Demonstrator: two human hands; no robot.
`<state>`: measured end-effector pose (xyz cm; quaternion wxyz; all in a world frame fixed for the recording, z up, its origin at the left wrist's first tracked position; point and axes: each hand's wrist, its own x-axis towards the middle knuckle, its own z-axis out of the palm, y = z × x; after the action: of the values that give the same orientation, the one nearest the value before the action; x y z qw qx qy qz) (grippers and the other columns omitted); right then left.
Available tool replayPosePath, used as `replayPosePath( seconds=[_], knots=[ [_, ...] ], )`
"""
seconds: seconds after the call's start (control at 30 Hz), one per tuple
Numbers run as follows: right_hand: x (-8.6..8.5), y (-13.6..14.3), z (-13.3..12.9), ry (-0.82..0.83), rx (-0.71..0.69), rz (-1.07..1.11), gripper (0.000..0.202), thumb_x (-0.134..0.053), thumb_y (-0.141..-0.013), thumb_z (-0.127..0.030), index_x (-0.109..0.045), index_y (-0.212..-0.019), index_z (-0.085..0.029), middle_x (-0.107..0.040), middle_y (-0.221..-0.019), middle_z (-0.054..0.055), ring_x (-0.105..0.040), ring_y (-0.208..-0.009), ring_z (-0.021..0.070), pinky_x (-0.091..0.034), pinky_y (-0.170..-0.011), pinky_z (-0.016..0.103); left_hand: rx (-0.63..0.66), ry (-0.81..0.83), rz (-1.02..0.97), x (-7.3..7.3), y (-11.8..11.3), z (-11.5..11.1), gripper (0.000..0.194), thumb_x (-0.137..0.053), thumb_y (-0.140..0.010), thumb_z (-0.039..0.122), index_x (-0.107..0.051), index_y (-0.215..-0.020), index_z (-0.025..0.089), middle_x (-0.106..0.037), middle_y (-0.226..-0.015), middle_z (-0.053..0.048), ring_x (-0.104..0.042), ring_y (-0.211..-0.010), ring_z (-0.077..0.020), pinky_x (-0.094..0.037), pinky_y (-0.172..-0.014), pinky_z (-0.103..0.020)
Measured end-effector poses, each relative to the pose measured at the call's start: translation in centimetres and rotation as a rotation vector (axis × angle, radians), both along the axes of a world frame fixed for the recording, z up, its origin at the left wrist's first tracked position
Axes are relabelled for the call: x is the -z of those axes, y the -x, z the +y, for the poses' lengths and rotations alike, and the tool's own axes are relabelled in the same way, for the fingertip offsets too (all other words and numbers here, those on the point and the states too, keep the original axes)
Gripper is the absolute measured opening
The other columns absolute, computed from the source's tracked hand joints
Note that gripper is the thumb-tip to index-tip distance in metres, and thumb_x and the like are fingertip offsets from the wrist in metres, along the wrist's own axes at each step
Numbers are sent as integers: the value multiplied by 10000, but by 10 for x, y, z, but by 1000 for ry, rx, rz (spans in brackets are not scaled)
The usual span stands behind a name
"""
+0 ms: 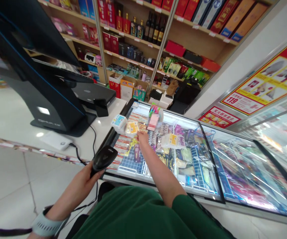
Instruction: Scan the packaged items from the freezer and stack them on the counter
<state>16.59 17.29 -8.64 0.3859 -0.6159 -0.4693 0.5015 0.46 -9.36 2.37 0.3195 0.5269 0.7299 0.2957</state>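
Observation:
A black handheld barcode scanner point(104, 156) is gripped in my left hand point(87, 177), its head pointing over the corner of the chest freezer point(158, 181). My right hand point(143, 137) reaches out over the freezer's glass top. Its fingers are closed at the near right edge of a clear pack with a yellow label point(132, 127). Left of that lies a white pack with a blue label point(119, 123). To the right of my forearm, more packs rest on the glass: one yellow-labelled pack point(170, 141) and one purple-labelled pack point(181, 142).
A phone point(153, 122) with a blurred screen stands beside a white tub point(159, 114) of colourful items. On the left counter point(113, 121) are a monitor stand point(46, 99), a white power bank point(56, 140) and a cable point(77, 154). Shelves point(133, 39) of bottles and boxes stand behind.

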Motion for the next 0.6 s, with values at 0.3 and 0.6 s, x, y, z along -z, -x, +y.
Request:
replayPosePath(
  seconds=[0.3,0.6],
  knots=[
    [-25,-77,-26,-157,54,-29,180,-625,-731,-323,-628,-837,-178,-657,-722,-7,-620,-669,145,-485,-638,230,144,-24,2,-12,-32,23,458,-495,-853,518,-550,-1140,166,-690,-1106,-107,-647,-1013,-265,-497,-870,-343],
    [-47,-129,-65,-292,61,-48,176,-607,-768,-338,-620,-863,-190,-659,-757,-4,-610,-702,149,-482,-676,247,294,-40,26,-19,-74,43,356,-490,-855,458,-570,-1067,184,-705,-1005,-84,-664,-948,-257,-496,-816,-319]
  ],
)
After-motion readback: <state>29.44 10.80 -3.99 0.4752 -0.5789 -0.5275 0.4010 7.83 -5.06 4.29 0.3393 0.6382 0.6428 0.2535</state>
